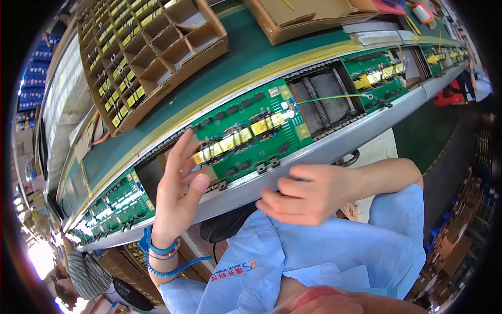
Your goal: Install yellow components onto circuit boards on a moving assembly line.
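Note:
A green circuit board [251, 149] with a row of yellow-wrapped components [235, 138] along its middle lies on the conveyor line before me. My left hand [178, 191] is at the board's left end, fingers stretched and thumb apart, close to the endmost yellow component. Whether its fingertips touch the board I cannot tell. A blue coiled wrist strap [167, 264] circles that wrist. My right hand [308, 193] hovers at the near rail, fingers loosely bent and apart, with nothing visible in them. From the board's right end a green-yellow wire [329, 98] reaches across to a ring terminal [368, 96].
Beyond the line, a divided cardboard box [172, 78] holds several yellow components. Another cardboard box [314, 15] stands farther right. More boards sit along the conveyor, one to the right [374, 73] and one to the left [117, 206]. A metal rail [246, 186] edges the near side.

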A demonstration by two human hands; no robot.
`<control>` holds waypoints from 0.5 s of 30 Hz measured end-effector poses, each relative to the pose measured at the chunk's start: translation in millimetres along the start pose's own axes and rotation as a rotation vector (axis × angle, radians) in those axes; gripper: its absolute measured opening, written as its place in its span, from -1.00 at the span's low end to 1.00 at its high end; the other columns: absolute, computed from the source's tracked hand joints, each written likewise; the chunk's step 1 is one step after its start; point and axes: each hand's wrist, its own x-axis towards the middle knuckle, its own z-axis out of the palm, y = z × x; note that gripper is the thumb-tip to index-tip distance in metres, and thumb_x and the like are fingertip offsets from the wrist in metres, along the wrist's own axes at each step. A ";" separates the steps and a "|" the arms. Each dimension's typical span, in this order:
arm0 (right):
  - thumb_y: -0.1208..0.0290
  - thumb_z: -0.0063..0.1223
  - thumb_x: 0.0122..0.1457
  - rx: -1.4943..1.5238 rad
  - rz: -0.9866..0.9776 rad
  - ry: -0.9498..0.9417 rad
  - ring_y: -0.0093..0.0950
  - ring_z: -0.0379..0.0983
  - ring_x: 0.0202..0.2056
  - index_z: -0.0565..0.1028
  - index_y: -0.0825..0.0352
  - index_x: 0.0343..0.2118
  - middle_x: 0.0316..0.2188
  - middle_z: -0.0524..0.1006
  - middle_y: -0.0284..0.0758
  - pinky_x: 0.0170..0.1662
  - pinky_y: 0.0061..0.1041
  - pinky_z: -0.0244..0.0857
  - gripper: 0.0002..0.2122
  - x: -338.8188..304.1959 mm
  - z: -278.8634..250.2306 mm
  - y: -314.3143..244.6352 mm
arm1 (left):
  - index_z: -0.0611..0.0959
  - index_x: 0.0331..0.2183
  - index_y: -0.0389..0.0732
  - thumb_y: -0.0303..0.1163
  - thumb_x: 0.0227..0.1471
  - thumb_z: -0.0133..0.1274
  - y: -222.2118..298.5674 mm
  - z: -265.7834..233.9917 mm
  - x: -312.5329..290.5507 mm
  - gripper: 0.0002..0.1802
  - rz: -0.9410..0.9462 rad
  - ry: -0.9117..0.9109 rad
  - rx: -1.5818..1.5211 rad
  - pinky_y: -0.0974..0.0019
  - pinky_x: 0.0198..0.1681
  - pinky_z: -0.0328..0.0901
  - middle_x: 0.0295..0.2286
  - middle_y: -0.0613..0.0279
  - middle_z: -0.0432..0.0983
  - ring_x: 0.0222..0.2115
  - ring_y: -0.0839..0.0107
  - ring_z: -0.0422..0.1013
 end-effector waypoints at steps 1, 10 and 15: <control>0.28 0.08 0.00 0.055 0.002 -0.052 -0.60 0.39 -0.42 0.60 0.17 -0.13 -0.18 0.54 -0.45 -0.44 -0.71 0.24 -0.67 2.0 6.8 -5.9 | 0.11 0.30 -0.15 -0.50 0.16 0.04 4.6 5.7 4.6 -0.25 -0.024 -0.044 -0.036 0.19 0.10 0.30 0.17 -0.08 0.21 0.12 0.14 0.27; 0.31 0.03 0.02 -0.206 0.275 -0.221 -0.59 0.33 -0.58 0.54 0.19 -0.17 -0.38 0.48 -0.43 -0.61 -0.61 0.18 -0.71 -5.1 21.5 -14.4 | 0.09 0.29 -0.16 -0.54 0.12 0.07 16.6 58.4 52.2 -0.21 0.087 -0.250 -0.055 0.09 0.14 0.29 0.18 -0.21 0.17 0.20 -0.02 0.18; 0.34 0.03 -0.02 -0.310 0.391 -0.341 -0.54 0.38 -0.57 0.51 0.22 -0.24 -0.46 0.41 -0.42 -0.61 -0.57 0.22 -0.75 -13.3 6.7 -12.4 | 0.10 0.28 -0.23 -0.47 0.11 0.12 10.9 85.0 68.5 -0.20 0.172 -0.286 -0.095 0.07 0.13 0.30 0.16 -0.20 0.19 0.21 -0.01 0.17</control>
